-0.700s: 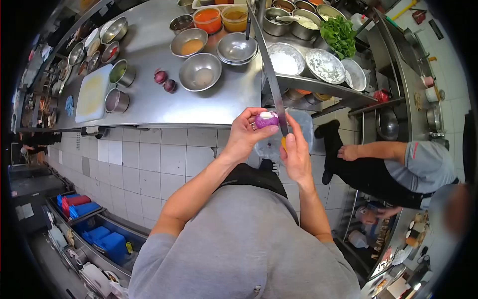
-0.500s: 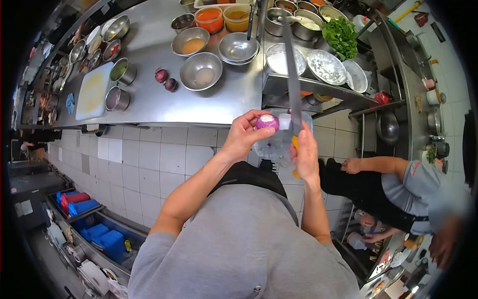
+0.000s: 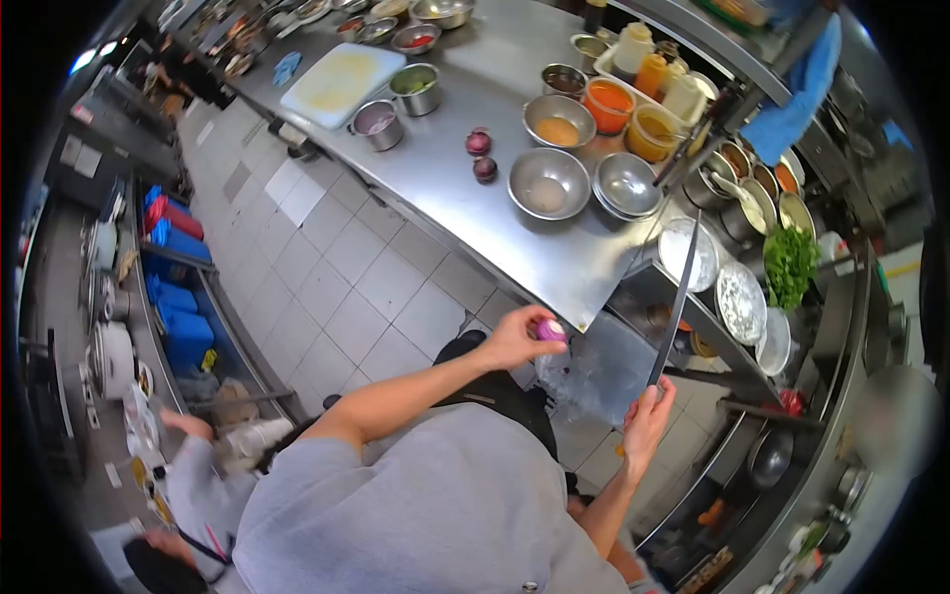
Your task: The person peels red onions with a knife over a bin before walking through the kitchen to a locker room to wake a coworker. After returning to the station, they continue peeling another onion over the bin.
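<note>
My left hand (image 3: 522,338) is closed around a red onion (image 3: 551,331) whose pale cut end faces the right. In my right hand (image 3: 648,414) is a large knife with a long blade (image 3: 678,299) that points up and away from me; most of its handle is hidden by the fingers. Blade and onion are well apart. Below and between both hands, a translucent plastic bin (image 3: 604,368) stands near the floor, with pale scraps inside it. Two more red onions (image 3: 481,155) lie on the steel table (image 3: 445,213).
A white cutting board (image 3: 342,83), steel pots (image 3: 377,126) and steel bowls (image 3: 549,184) stand on the table. Floured trays (image 3: 740,302) and leafy greens (image 3: 791,265) are at the right. Another person (image 3: 193,495) is at the lower left; blue containers (image 3: 186,325) stand behind.
My view has turned, so the table now runs diagonally. The knife has moved away from the onion, to the right, and my hands are farther apart. Both still hold the same things.
</note>
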